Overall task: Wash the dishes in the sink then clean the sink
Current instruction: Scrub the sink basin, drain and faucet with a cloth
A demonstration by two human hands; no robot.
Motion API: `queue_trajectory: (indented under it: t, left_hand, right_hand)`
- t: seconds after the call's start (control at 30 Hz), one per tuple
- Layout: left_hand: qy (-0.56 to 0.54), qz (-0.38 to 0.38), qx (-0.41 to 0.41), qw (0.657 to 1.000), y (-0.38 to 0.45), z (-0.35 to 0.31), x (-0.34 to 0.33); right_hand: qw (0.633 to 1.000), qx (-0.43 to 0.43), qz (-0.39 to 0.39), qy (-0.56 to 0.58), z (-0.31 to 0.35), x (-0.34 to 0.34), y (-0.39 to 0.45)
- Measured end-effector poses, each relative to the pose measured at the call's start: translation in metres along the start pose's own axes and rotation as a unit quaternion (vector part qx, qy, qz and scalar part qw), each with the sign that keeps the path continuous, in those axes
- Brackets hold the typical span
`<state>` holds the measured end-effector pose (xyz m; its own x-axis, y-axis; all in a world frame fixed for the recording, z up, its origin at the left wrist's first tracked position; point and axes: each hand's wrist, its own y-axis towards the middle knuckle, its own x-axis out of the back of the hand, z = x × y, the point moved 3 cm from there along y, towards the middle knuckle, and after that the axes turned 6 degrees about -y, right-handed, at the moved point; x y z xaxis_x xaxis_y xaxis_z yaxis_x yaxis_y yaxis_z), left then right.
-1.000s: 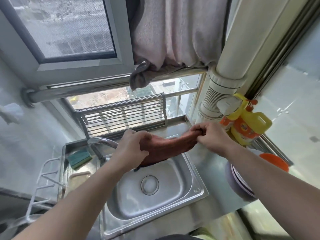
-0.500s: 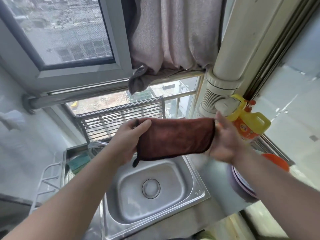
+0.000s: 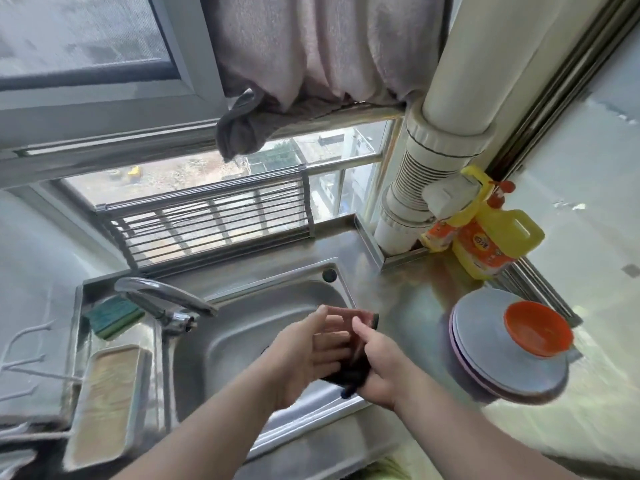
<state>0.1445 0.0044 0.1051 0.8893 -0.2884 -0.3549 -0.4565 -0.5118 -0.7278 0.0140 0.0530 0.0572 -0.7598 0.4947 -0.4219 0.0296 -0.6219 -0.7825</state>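
Observation:
A brown cloth (image 3: 349, 355) is folded between my two hands over the right part of the steel sink (image 3: 242, 327). My left hand (image 3: 308, 355) presses flat against the cloth with fingers spread. My right hand (image 3: 377, 365) grips the cloth from the right, and a dark corner hangs below it. The sink basin looks bare; its drain is hidden behind my left arm. A stack of pale plates (image 3: 498, 362) with an orange bowl (image 3: 536, 329) on top sits on the counter to the right.
The tap (image 3: 166, 299) arches over the sink's left rim, with a green sponge (image 3: 112, 315) and a tan tray (image 3: 104, 400) further left. Yellow detergent bottles (image 3: 491, 244) stand by a white pipe (image 3: 436, 168). A wire rack (image 3: 207, 223) leans at the window.
The cloth, held spread open high in front of the window, has come down over the sink and is now folded together between both hands. The view tilted downward.

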Motion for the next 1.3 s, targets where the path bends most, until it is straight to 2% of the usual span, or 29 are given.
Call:
queue_trajectory:
  t: [0.1, 0.17, 0.2, 0.23, 0.27, 0.33, 0.37, 0.4, 0.43, 0.47, 0.57, 0.67, 0.73, 0.8, 0.83, 0.87, 0.9, 0.93, 0.97, 1.0, 1.07, 1.17, 1.3]
  left_hand:
    - [-0.009, -0.061, 0.007, 0.998, 0.020, 0.018, 0.022]
    - [-0.024, -0.110, 0.017, 0.994, 0.030, 0.029, 0.038]
    - [-0.034, -0.135, 0.023, 0.990, 0.036, 0.034, 0.046]
    - [-0.044, -0.156, 0.027, 0.986, 0.041, 0.038, 0.053]
    - [-0.053, -0.176, 0.032, 0.982, 0.046, 0.042, 0.058]
    - [-0.063, -0.209, 0.038, 0.975, 0.056, 0.047, 0.063]
    - [-0.065, -0.218, 0.042, 0.973, 0.061, 0.049, 0.062]
    - [-0.064, -0.221, 0.046, 0.972, 0.067, 0.051, 0.059]
    - [-0.060, -0.220, 0.050, 0.972, 0.074, 0.052, 0.055]
    - [-0.050, -0.214, 0.054, 0.974, 0.081, 0.055, 0.051]
    - [0.001, -0.181, 0.049, 0.982, 0.104, 0.063, 0.035]
    - [0.072, -0.132, 0.050, 0.987, 0.120, 0.077, 0.017]
    - [0.120, -0.104, 0.057, 0.986, 0.124, 0.087, 0.006]
    - [0.140, -0.095, 0.064, 0.983, 0.121, 0.093, -0.004]
    - [0.135, -0.092, 0.064, 0.984, 0.118, 0.095, -0.007]
    - [0.125, -0.088, 0.061, 0.986, 0.116, 0.096, -0.010]
    - [0.118, -0.080, 0.053, 0.988, 0.114, 0.097, -0.013]
    - [0.117, -0.067, 0.040, 0.990, 0.112, 0.096, -0.015]
    - [0.133, -0.047, 0.019, 0.990, 0.110, 0.094, -0.015]
    - [0.163, -0.029, -0.009, 0.986, 0.108, 0.092, -0.014]
    - [0.233, -0.018, -0.060, 0.970, 0.108, 0.084, -0.005]
    - [0.268, -0.055, -0.099, 0.957, 0.119, 0.064, 0.009]
    - [0.294, -0.152, -0.162, 0.930, 0.146, 0.014, 0.014]
  right_hand:
    - [0.985, 0.061, -0.101, -0.124, 0.040, 0.029, 0.032]
    - [0.939, 0.157, -0.124, -0.280, 0.080, 0.033, 0.054]
    - [0.894, 0.212, -0.104, -0.381, 0.098, 0.030, 0.067]
    - [0.824, 0.261, -0.078, -0.496, 0.111, 0.027, 0.083]
    - [0.732, 0.290, -0.055, -0.614, 0.119, 0.025, 0.103]
    - [0.520, 0.279, -0.007, -0.807, 0.116, 0.027, 0.144]
    - [0.437, 0.250, 0.018, -0.864, 0.106, 0.034, 0.158]
    - [0.379, 0.233, 0.036, -0.895, 0.092, 0.042, 0.164]
    - [0.350, 0.233, 0.044, -0.906, 0.077, 0.052, 0.164]
    - [0.356, 0.247, 0.042, -0.900, 0.064, 0.063, 0.156]
    - [0.435, 0.313, 0.005, -0.844, 0.023, 0.102, 0.119]
    - [0.445, 0.360, 0.007, -0.820, -0.022, 0.128, 0.082]
    - [0.468, 0.348, -0.004, -0.812, -0.041, 0.133, 0.067]
    - [0.520, 0.272, -0.029, -0.809, -0.047, 0.133, 0.061]
    - [0.563, 0.229, -0.048, -0.792, -0.045, 0.131, 0.058]
    - [0.645, 0.175, -0.062, -0.741, -0.041, 0.127, 0.055]
    - [0.756, 0.113, -0.068, -0.641, -0.036, 0.120, 0.049]
    - [0.851, 0.066, -0.068, -0.516, -0.030, 0.115, 0.045]
    - [0.918, 0.024, -0.061, -0.391, -0.023, 0.110, 0.042]
    - [0.955, -0.009, -0.048, -0.293, -0.014, 0.106, 0.041]
    - [0.979, -0.051, -0.022, -0.197, 0.006, 0.103, 0.044]
    - [0.974, -0.018, -0.005, -0.226, 0.041, 0.096, 0.057]
    - [0.890, 0.106, -0.004, -0.443, 0.104, 0.069, 0.088]
